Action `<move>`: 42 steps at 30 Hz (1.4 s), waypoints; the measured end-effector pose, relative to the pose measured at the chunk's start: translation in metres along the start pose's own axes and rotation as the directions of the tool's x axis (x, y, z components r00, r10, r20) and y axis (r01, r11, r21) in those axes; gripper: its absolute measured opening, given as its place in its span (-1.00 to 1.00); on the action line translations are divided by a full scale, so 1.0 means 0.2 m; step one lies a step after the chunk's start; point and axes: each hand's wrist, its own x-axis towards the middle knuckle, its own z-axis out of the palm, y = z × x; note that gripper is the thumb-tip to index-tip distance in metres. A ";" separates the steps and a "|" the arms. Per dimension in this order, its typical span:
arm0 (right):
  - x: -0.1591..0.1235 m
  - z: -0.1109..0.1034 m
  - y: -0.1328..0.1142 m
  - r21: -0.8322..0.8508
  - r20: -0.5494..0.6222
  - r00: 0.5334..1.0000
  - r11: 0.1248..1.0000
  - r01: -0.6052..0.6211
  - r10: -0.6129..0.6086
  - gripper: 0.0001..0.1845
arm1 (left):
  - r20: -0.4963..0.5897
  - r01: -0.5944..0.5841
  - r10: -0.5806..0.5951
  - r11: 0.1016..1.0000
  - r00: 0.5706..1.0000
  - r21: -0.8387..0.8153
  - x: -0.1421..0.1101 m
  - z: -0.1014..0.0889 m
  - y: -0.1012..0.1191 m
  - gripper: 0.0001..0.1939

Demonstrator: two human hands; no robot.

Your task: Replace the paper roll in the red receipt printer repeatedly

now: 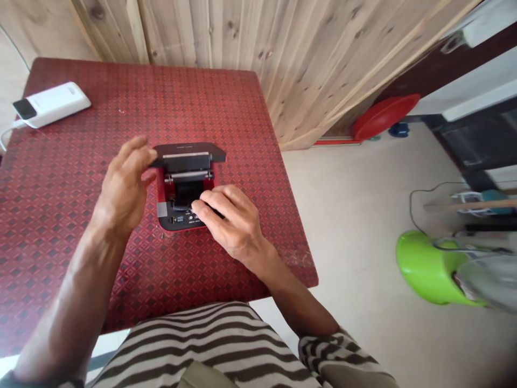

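Note:
A small red and black machine [187,188] with its lid [188,149] raised sits on the patterned red table. Two metal-edged rollers or bars and a dark hollow show inside it. Small buttons and labels mark its front panel. At the lid's left end is my left hand [126,182], thumb and fingers apart; whether the fingertips touch the lid is unclear. My right hand [232,218] rests over the machine's front right corner, fingers drawn together at the hollow's front edge. What lies under those fingertips is hidden.
The red table [226,102] stands against a plank wall [226,37]. A white power bank [58,102] with a cable lies at the far left. On the floor at right are a green plastic tub or stool [428,269] and a red basin [385,116].

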 end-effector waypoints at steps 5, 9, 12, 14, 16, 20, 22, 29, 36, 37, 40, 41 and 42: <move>-0.02 0.01 -0.01 0.048 0.020 0.996 0.995 -0.092 0.091 -0.73 | 0.084 0.207 -0.203 0.978 0.976 -0.040 -0.22 -0.05 -0.07 -0.33; -0.01 0.01 -0.01 0.108 0.027 0.993 0.988 -0.113 0.111 -0.74 | 0.114 0.173 -0.166 0.984 0.979 -0.051 -0.27 -0.04 -0.07 -0.43; -0.01 0.01 -0.02 0.121 -0.011 0.994 0.987 -0.110 0.112 -0.77 | 0.102 0.153 -0.150 0.988 0.983 -0.027 -0.26 -0.03 -0.08 -0.45; -0.01 0.00 -0.02 0.142 0.018 0.990 0.980 -0.138 0.137 -0.77 | 0.094 0.144 -0.142 0.990 0.985 -0.011 -0.25 -0.02 -0.09 -0.43; -0.01 0.00 -0.03 0.157 0.071 0.983 0.971 -0.178 0.168 -0.75 | 0.078 0.130 -0.130 0.992 0.988 0.004 -0.25 -0.03 -0.11 -0.41; -0.04 -0.03 -0.04 0.197 0.068 0.982 0.963 -0.185 0.175 -0.82 | 0.047 0.117 -0.117 0.993 0.992 0.013 -0.28 -0.05 -0.14 -0.42; -0.08 -0.05 -0.06 0.206 -0.031 0.976 0.957 -0.203 0.213 -0.75 | 0.050 0.110 -0.110 0.994 0.993 -0.005 -0.32 -0.07 -0.14 -0.44; -0.23 -0.10 -0.13 0.201 -0.235 0.894 0.919 -0.339 0.381 -0.72 | 0.040 0.049 -0.050 0.999 0.998 0.018 -0.44 -0.11 -0.17 -0.42; -0.24 -0.07 -0.14 0.225 -0.277 0.863 0.902 -0.369 0.422 -0.72 | -0.035 0.035 -0.034 0.999 0.999 0.027 -0.44 -0.03 -0.16 -0.52; -0.23 -0.09 -0.14 0.239 -0.285 0.858 0.899 -0.368 0.427 -0.72 | -0.052 0.025 -0.025 1.000 0.998 0.003 -0.44 -0.02 -0.15 -0.54; -0.26 -0.13 -0.18 0.367 -0.196 0.840 0.832 -0.415 0.505 -0.70 | -0.077 0.012 -0.019 0.995 0.997 -0.094 -0.43 0.02 -0.14 -0.57; -0.30 -0.14 -0.20 0.412 -0.111 0.851 0.803 -0.431 0.514 -0.68 | -0.078 0.018 -0.028 0.992 0.997 -0.124 -0.43 0.03 -0.13 -0.58; -0.36 -0.13 -0.22 0.442 -0.007 0.861 0.774 -0.454 0.509 -0.66 | -0.077 0.030 -0.042 0.988 0.996 -0.149 -0.43 0.03 -0.13 -0.57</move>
